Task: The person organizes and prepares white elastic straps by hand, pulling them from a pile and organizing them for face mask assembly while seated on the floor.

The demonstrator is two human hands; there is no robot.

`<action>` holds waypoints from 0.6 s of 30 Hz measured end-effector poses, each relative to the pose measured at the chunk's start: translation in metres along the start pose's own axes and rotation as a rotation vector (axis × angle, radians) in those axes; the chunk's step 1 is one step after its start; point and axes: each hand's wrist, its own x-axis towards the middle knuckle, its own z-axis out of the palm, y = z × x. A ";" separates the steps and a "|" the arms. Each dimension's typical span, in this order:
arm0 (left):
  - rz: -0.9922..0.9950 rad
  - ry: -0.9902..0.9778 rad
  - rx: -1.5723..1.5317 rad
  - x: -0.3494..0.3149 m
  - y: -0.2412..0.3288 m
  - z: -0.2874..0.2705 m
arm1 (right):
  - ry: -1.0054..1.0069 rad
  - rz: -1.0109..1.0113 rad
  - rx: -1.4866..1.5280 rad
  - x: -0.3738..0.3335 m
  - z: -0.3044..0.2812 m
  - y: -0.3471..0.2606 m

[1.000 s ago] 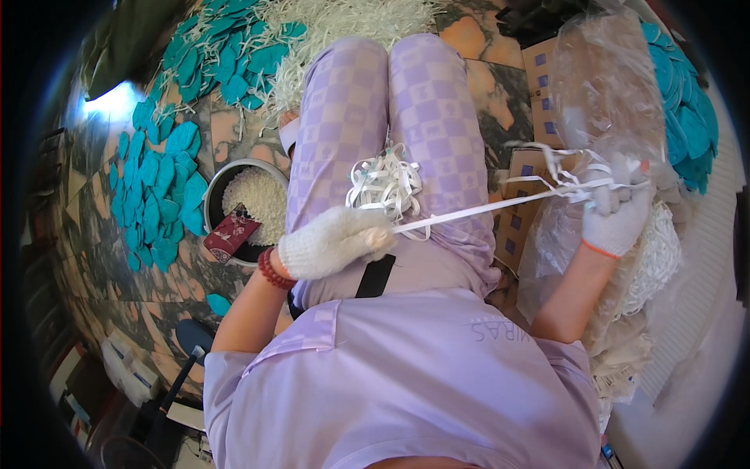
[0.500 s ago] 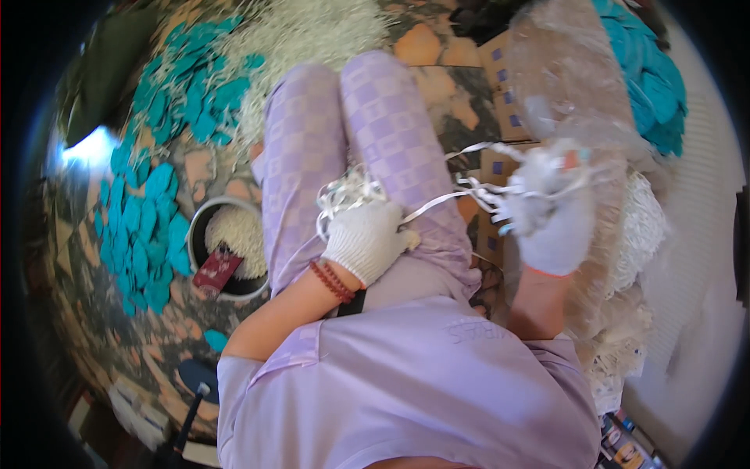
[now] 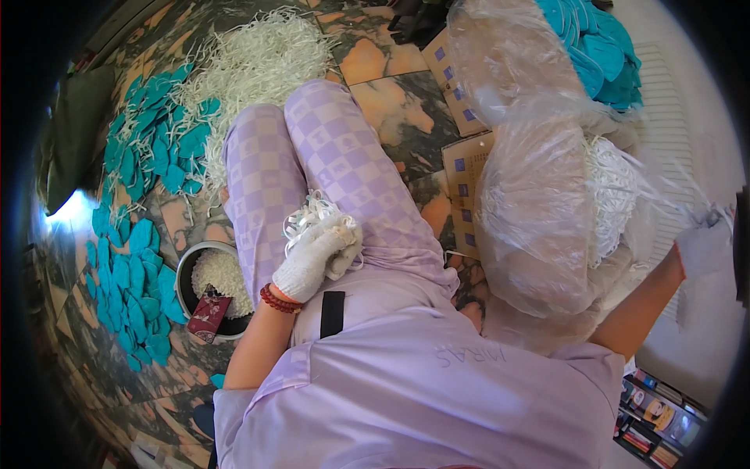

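My left hand, in a white knit glove, is closed around a bundle of narrow white straps above my lap. Loops of the bundle stick out past its fingers. Far out to the right, my gloved right hand is raised beside the wall, smeared by motion. Thin white straps trail at its fingers. Between my legs and that hand stands a clear plastic bag, with a heap of white straps showing at its right side.
Teal flat pieces lie in piles on the patterned floor at left. Pale strips are heaped beyond my knees. A pot of white bits holds a dark red packet. Cardboard boxes and more teal pieces sit at right.
My right hand has swung from beside my lap out to the far right. My left hand keeps its strap bundle, and the straps between the hands have come away. The view has shifted.
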 end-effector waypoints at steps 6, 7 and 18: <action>0.165 -0.054 0.020 0.005 -0.009 0.001 | -0.304 0.148 -0.043 0.032 0.013 0.183; 0.163 -0.052 0.022 0.004 -0.012 -0.001 | -0.641 -0.192 -0.233 0.016 0.019 0.182; 0.116 0.069 -0.031 -0.024 0.011 0.006 | -1.174 0.592 0.003 -0.005 0.018 0.036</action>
